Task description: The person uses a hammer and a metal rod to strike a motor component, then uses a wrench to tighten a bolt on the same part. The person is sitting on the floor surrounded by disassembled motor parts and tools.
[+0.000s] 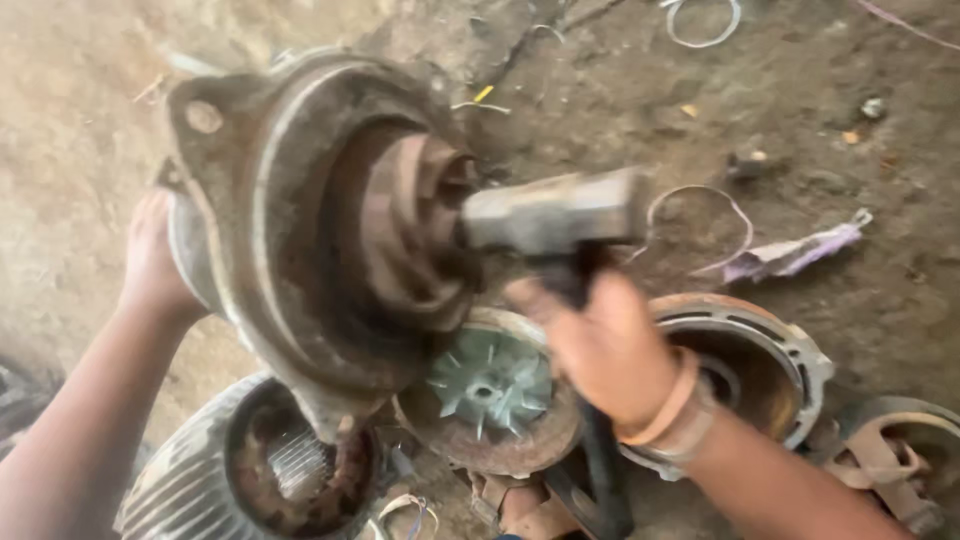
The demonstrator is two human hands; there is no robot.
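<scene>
A large rusty round metal housing (290,230) with a flange and a central hub is held up on edge. My left hand (150,265) grips its back rim at the left. My right hand (605,345) is closed around the dark handle of a hammer (555,215). The hammer's grey head lies level and touches the hub at the housing's centre. The hammer looks blurred by motion.
On the dirt floor below lie a ribbed motor body (215,470) with windings, a grey fan wheel in a rusty cover (495,385), and a round end cover (775,365). Wire loops (700,210), a torn scrap (795,255) and sandals (890,455) lie at the right.
</scene>
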